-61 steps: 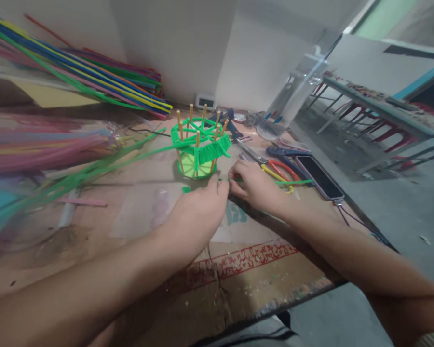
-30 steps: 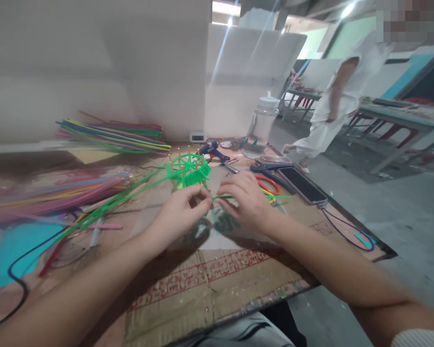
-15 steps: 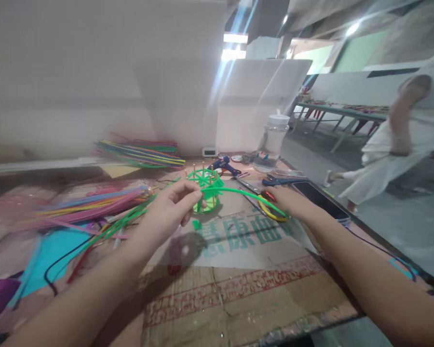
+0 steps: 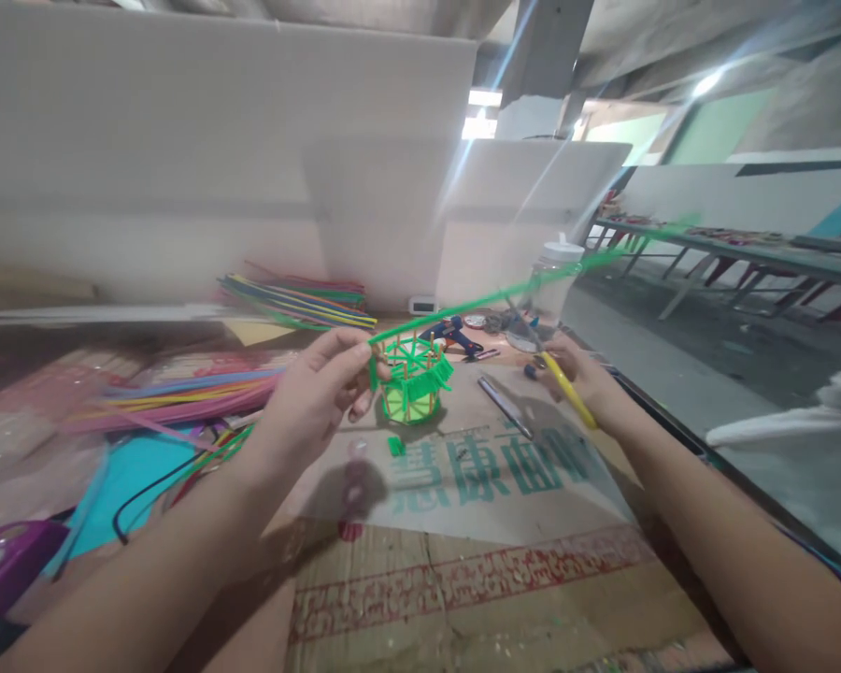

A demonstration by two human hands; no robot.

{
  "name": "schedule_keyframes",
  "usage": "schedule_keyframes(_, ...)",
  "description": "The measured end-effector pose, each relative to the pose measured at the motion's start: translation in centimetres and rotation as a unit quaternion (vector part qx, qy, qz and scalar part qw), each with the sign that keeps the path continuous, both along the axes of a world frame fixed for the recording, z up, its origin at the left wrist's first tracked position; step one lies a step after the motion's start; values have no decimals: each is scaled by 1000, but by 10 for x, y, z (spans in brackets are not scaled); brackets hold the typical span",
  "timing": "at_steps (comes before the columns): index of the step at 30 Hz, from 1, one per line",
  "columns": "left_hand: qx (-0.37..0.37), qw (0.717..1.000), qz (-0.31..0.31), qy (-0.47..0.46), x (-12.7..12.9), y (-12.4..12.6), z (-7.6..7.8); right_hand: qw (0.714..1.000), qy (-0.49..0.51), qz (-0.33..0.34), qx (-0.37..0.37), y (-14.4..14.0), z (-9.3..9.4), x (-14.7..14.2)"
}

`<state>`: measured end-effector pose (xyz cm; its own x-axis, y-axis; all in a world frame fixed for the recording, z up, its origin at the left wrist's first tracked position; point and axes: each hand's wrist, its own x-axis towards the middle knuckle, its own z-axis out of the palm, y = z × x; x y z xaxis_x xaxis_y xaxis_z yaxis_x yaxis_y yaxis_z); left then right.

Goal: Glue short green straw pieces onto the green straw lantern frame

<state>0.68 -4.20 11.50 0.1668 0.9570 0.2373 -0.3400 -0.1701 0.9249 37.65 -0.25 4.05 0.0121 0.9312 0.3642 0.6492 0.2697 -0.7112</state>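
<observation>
My left hand (image 4: 340, 379) pinches one end of a green pipe cleaner (image 4: 491, 299), which slants up to the right and blurs toward its far end. My right hand (image 4: 578, 374) is closed on scissors with yellow handles (image 4: 566, 385); their blades point up and left, below the pipe cleaner. Just right of my left hand, a small round green frame (image 4: 420, 383) with upright wooden sticks and a fringed strip stands on the paper. A green scrap (image 4: 396, 446) lies in front of it. A silver pen-like tool (image 4: 506, 408) lies between the frame and my right hand.
A blue glue gun (image 4: 452, 335) and a lidded clear bottle (image 4: 543, 294) stand behind. Coloured pipe cleaners (image 4: 301, 299) lie at the back, with pink ones (image 4: 203, 402) at left. A purple object (image 4: 21, 561) is near left. The table's right edge drops to the floor.
The green pipe cleaner has swung from a low arch near my right hand to a raised slant. My right hand has lifted the scissors off the table. The walking person has mostly left view.
</observation>
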Motion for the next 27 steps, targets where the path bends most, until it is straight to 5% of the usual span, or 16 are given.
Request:
schedule_keyframes(3, 10, 999, 29, -26, -3, 1, 5, 997, 68, 20, 21, -4, 5, -6)
schedule_keyframes(8, -6, 1000, -10, -10, 3, 1, -4, 993, -26, 51, 107, -23, 15, -23)
schedule_keyframes(17, -20, 996, -64, 50, 21, -7, -21, 968, -18, 224, -107, -73, 16, -88)
schedule_keyframes(27, -31, 984, -85, 153, 34, -17, -31, 930, 116, 317, -143, -85, 10, -111)
